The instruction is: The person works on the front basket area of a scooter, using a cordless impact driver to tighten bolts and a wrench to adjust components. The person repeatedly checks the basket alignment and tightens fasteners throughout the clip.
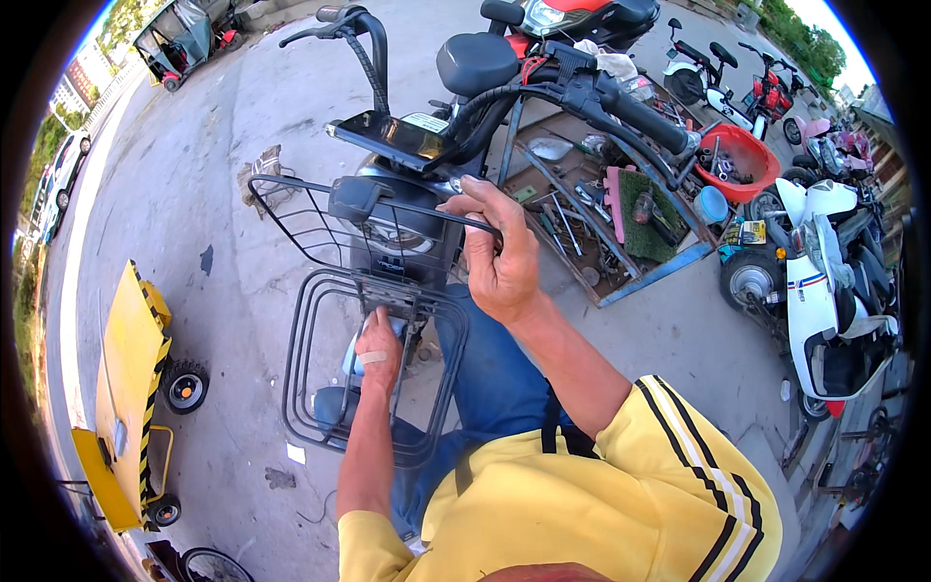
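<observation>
A black wire basket [291,383] hangs at the front of an electric scooter, tilted down toward my legs. My right hand [502,254] is closed, thumb and fingers curled round the basket's upper wire rim on the right side. Lower down, my left hand [378,351] reaches in among the basket wires by the front of the scooter. Its fingers are bent, with the tips against the mounting area; whatever they pinch is too small to make out. Above sits the handlebar [630,107], with a dark phone-like screen [412,138] at its middle.
To the right lies a metal tray [621,291] of tools, with a green mat [648,213] and a red basin [742,160] of parts. A white scooter [824,310] stands further right. A yellow wheeled cart [126,388] is at the left.
</observation>
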Demonstrator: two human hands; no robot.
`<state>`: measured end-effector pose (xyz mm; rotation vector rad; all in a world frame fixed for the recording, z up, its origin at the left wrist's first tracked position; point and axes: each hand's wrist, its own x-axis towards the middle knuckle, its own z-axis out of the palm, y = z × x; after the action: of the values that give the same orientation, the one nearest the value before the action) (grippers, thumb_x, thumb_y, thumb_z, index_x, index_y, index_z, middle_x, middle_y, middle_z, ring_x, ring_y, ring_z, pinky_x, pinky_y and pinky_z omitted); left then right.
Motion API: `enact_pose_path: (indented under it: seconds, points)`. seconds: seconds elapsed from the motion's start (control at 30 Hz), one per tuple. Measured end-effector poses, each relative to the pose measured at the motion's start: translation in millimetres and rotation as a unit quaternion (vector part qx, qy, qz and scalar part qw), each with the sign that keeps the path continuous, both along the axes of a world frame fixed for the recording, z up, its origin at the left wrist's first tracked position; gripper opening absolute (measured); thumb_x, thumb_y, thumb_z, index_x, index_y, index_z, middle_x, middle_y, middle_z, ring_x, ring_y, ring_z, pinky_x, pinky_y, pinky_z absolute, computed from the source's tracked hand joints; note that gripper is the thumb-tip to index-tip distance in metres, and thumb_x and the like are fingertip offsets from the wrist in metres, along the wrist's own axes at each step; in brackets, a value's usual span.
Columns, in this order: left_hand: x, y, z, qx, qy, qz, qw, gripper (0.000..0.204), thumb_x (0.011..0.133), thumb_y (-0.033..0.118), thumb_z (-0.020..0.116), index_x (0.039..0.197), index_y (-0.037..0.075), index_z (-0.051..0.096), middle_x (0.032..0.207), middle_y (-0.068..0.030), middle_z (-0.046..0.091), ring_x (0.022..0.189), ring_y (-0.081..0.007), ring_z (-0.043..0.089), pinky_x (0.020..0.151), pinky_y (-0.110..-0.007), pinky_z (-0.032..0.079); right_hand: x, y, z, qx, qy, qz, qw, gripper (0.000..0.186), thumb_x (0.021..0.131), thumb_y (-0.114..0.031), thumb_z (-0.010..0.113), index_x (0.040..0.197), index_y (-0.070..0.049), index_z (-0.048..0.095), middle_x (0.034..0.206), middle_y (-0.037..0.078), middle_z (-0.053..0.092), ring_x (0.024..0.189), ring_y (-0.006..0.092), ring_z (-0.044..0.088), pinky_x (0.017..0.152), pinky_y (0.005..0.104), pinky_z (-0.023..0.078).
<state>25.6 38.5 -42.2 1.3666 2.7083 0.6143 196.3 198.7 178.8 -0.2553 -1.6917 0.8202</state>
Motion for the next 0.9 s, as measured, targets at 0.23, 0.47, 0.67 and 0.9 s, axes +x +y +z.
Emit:
enact_pose_path:
  seconds: [0.23,0.47,0.67,0.9]
  points:
    - [-34.1,5.5,-20.2,0.26,-0.658,0.198,0.679,0.021,0.092,0.005,0.05,0.111,0.003,0.06,0.099,-0.012,0.069,0.063,-0.0133,0.05,0.055,-0.026,0.041,0.6,6.6,3.1,0.052,0.019,-0.012,0.998,0.036,0.091,0.011,0.055,0.124,0.0,0.055,0.101,0.018,0.068,0.088,0.0306,0.073,0.073,0.0326,0.057]
    - [-8.4,-6.7,-2.8,0.034,-0.071,-0.02,0.997,0.027,0.092,0.002,0.052,0.118,0.002,0.058,0.112,-0.0189,0.068,0.094,-0.039,0.066,0.084,-0.044,0.052,-2.0,1.9,0.1,0.032,0.026,-0.021,0.999,0.03,0.093,0.009,0.053,0.121,-0.001,0.056,0.102,0.018,0.067,0.09,0.0305,0.072,0.073,0.0334,0.056]
    - [-9.4,-1.2,-17.1,0.11,-0.203,0.067,0.971,0.035,0.088,0.0,0.053,0.122,-0.003,0.056,0.11,-0.0218,0.067,0.101,-0.0377,0.064,0.086,-0.045,0.05,-0.4,1.9,2.8,0.023,0.016,-0.011,1.0,0.034,0.087,0.012,0.055,0.118,-0.001,0.056,0.101,0.018,0.067,0.09,0.0326,0.071,0.076,0.0351,0.056]
    - [-35.8,-9.9,-7.8,0.232,-0.739,0.143,0.616,0.029,0.093,-0.003,0.049,0.122,-0.001,0.055,0.099,-0.0124,0.065,0.067,-0.0129,0.047,0.058,-0.024,0.042,0.9,2.6,0.4,0.014,0.015,-0.021,1.0,0.033,0.087,0.013,0.055,0.117,-0.001,0.056,0.102,0.019,0.067,0.089,0.034,0.071,0.076,0.0361,0.056]
